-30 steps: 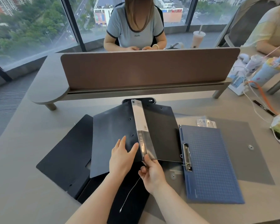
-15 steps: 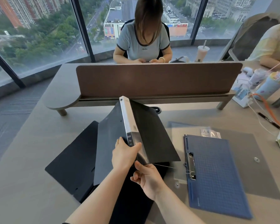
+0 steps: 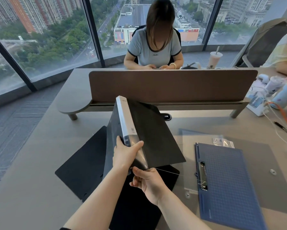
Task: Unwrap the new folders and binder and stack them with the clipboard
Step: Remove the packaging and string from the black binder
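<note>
On the grey desk [image 3: 40, 163] lie black folders [image 3: 83, 166] and, to the right, a blue clipboard [image 3: 229, 183]. Above the folders, the black binder [image 3: 149, 130] is raised spine-up, the left hand [image 3: 125, 154] clasping its near spine end. The right hand [image 3: 149, 181] pinches clear wrap film [image 3: 140, 156] at the binder's bottom corner.

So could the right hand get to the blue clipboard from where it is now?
Probably yes. The right hand sits at the black binder's lower corner, and the blue clipboard lies flat just to its right with bare desk between, but the hand is pinching something there.
</note>
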Tool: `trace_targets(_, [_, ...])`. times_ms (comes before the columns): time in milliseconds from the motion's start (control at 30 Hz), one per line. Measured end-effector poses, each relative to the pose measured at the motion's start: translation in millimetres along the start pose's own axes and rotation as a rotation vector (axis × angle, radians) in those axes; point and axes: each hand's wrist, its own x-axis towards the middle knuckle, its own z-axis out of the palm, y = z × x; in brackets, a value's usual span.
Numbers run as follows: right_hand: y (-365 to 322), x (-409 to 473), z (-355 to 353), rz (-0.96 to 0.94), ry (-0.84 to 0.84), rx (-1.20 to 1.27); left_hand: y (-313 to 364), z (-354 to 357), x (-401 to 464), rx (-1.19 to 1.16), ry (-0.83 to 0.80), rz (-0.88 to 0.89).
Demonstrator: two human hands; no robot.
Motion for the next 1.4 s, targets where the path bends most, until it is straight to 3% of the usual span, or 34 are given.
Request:
trace_targets(167, [-6.6,2.2,13.2,-0.002,-0.081,-0.067,1.3,-17.8,9.6,-0.210,-0.026,-0.139])
trace_targets(333, [-3.2,6.4,23.3,0.033,-0.127,-0.089,-1.3,-32.3,13.3,-0.227,0.026,-0.091])
trace_targets(500, [-1.3,10.0,29.6,0.084,-0.165,0.052,-0.4,-56.4,18.4,-0.326,0.105,-0.069])
trace_targets(633, [-6.9,7.9,28.9,0.083,0.064,0.070,-2.5,-83.6,21.8,-0.482,0.085,-0.118])
trace_targets(833, [-23.9,21.2,-4.1,0.072,0.552,-0.128,-29.2,-107.1,24.8,-0.579,-0.048,-0.169])
trace_targets(1000, [-28.2,17.1,-46.1,0.303,0.651,-0.544,-53.0,-108.1,27.6,-0.639,-0.143,-0.157])
trace_targets(1133, [-36.1,20.8,-63.2,0.139,0.726,-0.686,-63.9,-103.8,29.0,-0.630,-0.170,-0.166])
trace_targets(1233, [-44.1,22.2,-58.8,0.036,0.659,-0.696,-71.1,-98.1,30.8,-0.636,-0.213,-0.200])
trace_targets(1400, [-46.6,24.8,-55.7,-0.029,0.406,-0.531,-81.1,-85.0,30.1,-0.609,-0.271,-0.230])
